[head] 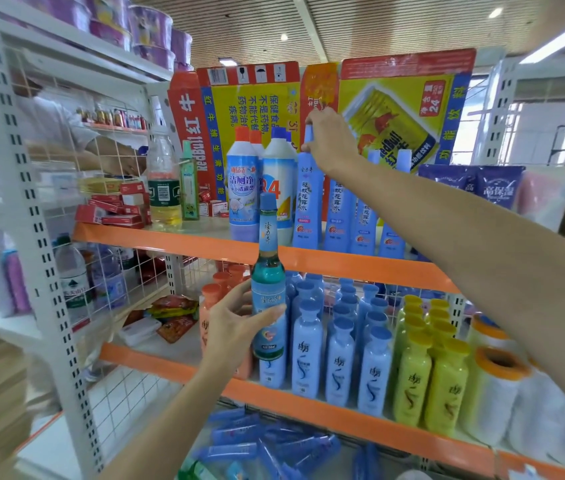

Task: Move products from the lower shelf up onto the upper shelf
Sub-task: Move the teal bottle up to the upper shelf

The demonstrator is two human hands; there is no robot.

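Head view, the only one. Left hand [236, 315] at about seven o'clock of centre, fingers and thumb curled round the lower body of a teal glass bottle [268, 275], held upright in the air in front of the orange lip of the upper shelf [170, 240], its base level with the lower shelf's stock. Right hand [328, 140] up near twelve o'clock, fingertips pinching the cap of a tall blue bottle [307, 199] standing on the upper shelf, just right of two white cleaner bottles [260, 188]. Three more tall blue bottles standing at two o'clock of it, so part of the job looks done. Much left, by the look of it: on the lower shelf [177, 367], rows of pale blue lotion bottles [340, 348] at five o'clock, yellow-green bottles [430, 368] further right, orange ones [212, 299] behind the left hand. Teal bottle not yet set down; free space on the upper shelf at nine o'clock of the cleaners.
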